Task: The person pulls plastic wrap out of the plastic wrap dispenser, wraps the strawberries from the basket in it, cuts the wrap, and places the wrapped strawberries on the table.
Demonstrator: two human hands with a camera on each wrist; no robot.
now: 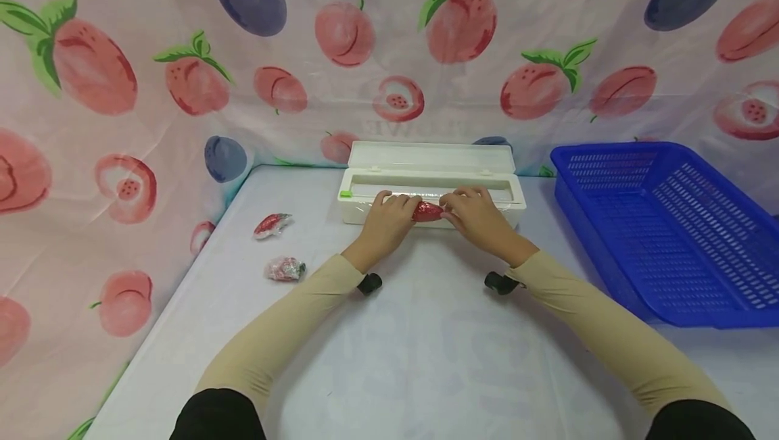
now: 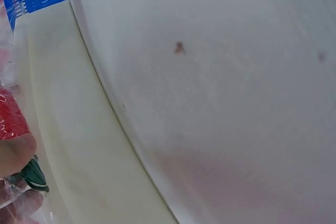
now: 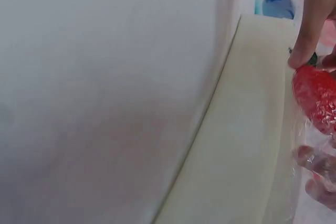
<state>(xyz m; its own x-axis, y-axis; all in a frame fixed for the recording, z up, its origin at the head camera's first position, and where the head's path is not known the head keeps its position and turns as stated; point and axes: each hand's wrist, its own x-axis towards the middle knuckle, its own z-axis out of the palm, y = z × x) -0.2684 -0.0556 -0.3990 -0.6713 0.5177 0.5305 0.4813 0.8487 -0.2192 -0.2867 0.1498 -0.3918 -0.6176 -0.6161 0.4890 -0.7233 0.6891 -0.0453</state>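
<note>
A red strawberry-like fruit (image 1: pixel 428 211) with a dark green top (image 2: pixel 33 174) is held in front of a white cling film dispenser (image 1: pixel 432 183), its lid raised. My left hand (image 1: pixel 389 220) pinches the fruit at its green end, thumb laid over the red side. At the other end is my right hand (image 1: pixel 477 217), its thumb and fingers gathering clear film close against the fruit. Shiny film covers the red surface (image 3: pixel 317 98), and the right fingers (image 3: pixel 315 161) show through it. A green slider (image 1: pixel 345 194) sits at the dispenser's left end.
Two film-wrapped pieces lie on the table's left: a red one (image 1: pixel 272 225) and one with a dark green end (image 1: pixel 285 269). A blue plastic basket (image 1: pixel 608 257) stands at the right. Behind the white-covered table (image 1: pixel 450 359) hangs a fruit-print cloth (image 1: pixel 365 102).
</note>
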